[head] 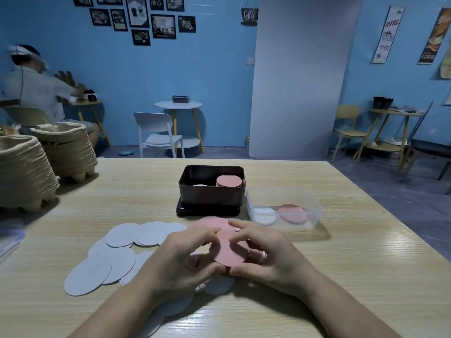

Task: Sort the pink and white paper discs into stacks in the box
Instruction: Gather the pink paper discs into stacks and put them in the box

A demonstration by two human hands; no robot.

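Note:
Both hands hold a small stack of pink discs (pixel 229 250) just above the table, near its front middle. My left hand (pixel 185 254) grips the stack's left edge and my right hand (pixel 263 250) grips its right edge. Several white discs (pixel 114 259) lie spread on the table to the left and under my wrists. More pink discs (pixel 210 222) lie behind my fingers. The dark tin box (pixel 211 193) stands further back, with a pink stack (pixel 229 181) in its right half and a white disc (pixel 200 185) low in its left half.
A clear plastic tub (pixel 284 208) right of the tin holds a white disc and a pink disc. Two piles of stacked egg cartons (pixel 26 172) stand at the table's far left. A person sits at another table in the back left.

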